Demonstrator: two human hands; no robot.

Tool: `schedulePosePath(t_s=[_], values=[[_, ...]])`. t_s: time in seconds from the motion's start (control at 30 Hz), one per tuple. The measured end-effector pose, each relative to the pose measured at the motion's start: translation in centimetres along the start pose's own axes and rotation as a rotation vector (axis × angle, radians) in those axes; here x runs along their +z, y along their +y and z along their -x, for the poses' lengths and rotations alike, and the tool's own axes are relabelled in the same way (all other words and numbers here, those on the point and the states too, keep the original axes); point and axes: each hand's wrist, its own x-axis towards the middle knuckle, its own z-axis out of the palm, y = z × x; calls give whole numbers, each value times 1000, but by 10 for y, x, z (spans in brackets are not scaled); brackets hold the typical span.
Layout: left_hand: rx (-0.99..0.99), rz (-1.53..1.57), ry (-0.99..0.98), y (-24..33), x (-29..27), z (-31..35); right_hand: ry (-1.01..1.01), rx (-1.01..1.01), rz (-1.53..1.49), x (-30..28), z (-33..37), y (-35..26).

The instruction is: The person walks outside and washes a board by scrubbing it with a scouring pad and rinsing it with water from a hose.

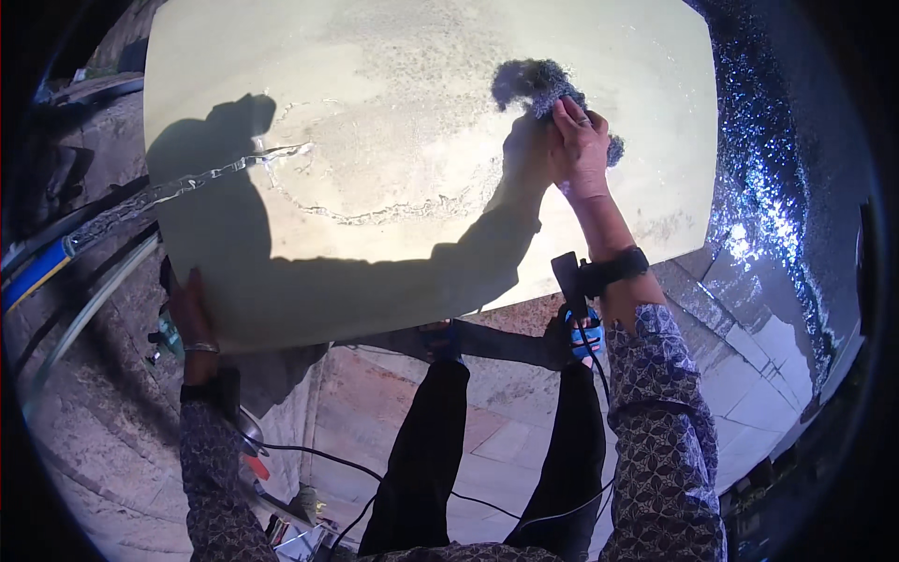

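Observation:
A large pale yellow board (393, 56) spreads in front of me, wet on its surface. My right hand (578, 150) is closed on a dark, fuzzy scouring pad (538, 84) and presses it against the board's right half. At the near left corner my left hand (192, 314) grips the board's edge, its fingers partly hidden. A clear stream of water (211, 173) runs from a blue and yellow hose (37, 276) onto the board. Dark shadows of my arms fall across it.
Stone paving (375, 412) lies below, with my blue-strapped footwear (585, 335) under the near edge. A black cable (328, 454) loops across my legs. Wet, glittering ground (758, 206) is on the right. A pale hose (94, 309) and small items (304, 525) lie at left.

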Motion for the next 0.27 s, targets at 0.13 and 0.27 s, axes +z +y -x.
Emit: schedulePosePath(t_s=[0.13,0.27], values=[[126,78,77,-4,28,12,-365,-497,-71,3,44,-180],[182,-63,19,-50,-15,-21,-292,-291,-95,0,19,-156]])
